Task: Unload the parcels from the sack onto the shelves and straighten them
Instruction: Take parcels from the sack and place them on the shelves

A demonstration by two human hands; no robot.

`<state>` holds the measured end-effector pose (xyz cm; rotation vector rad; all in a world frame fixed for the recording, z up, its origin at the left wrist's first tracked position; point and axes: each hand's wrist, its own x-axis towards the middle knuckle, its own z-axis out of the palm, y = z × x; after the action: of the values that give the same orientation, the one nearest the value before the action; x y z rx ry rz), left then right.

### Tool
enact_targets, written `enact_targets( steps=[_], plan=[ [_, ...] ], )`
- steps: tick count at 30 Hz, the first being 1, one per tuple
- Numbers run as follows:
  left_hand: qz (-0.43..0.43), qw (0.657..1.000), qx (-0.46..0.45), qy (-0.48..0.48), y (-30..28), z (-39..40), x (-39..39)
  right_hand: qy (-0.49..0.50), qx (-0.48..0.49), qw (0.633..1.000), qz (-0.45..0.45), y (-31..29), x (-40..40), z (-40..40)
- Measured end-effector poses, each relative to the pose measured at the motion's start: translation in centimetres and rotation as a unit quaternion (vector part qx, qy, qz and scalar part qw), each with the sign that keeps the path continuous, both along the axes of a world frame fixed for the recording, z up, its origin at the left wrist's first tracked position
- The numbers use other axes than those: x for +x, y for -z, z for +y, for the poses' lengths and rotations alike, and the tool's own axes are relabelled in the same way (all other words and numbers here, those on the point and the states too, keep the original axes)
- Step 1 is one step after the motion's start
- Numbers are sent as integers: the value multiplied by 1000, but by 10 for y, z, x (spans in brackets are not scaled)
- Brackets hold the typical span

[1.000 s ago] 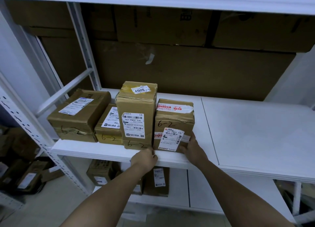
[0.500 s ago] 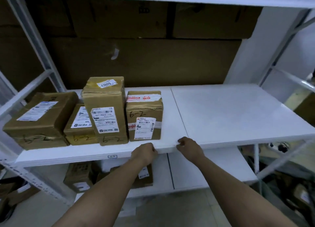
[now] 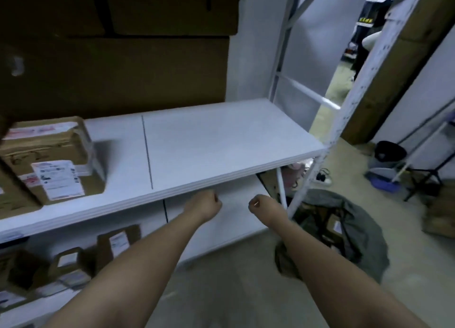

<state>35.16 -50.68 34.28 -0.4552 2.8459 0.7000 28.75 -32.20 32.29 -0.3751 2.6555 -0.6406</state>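
Hanging curled and empty below the shelf (image 3: 221, 140), left hand (image 3: 205, 204) and right hand (image 3: 261, 204) should reach the sack (image 3: 357, 229) right of it for 1 parcel.

A white shelf (image 3: 221, 140) ran across the middle of the frame, with taped cardboard parcels (image 3: 51, 160) standing on its left end. A lower shelf (image 3: 234, 219) carried more boxes (image 3: 73, 261) at lower left. On the floor (image 3: 234, 290), lower right, lay a grey sack (image 3: 354, 229).
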Motion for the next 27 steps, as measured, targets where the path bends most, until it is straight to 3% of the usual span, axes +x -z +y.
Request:
enact_targets(
  steps=[7,16,27],
  plan=[
    [-35,999,-3,37,26,129,-51,34,53,997,-47,35,-37,132],
    [-89,993,14,70,71,237,-135,82,51,992,-84,76,-98,238],
    [-155,986,44,53,133,347,-253,48,110,981,-150,118,-223,358]
  ],
)
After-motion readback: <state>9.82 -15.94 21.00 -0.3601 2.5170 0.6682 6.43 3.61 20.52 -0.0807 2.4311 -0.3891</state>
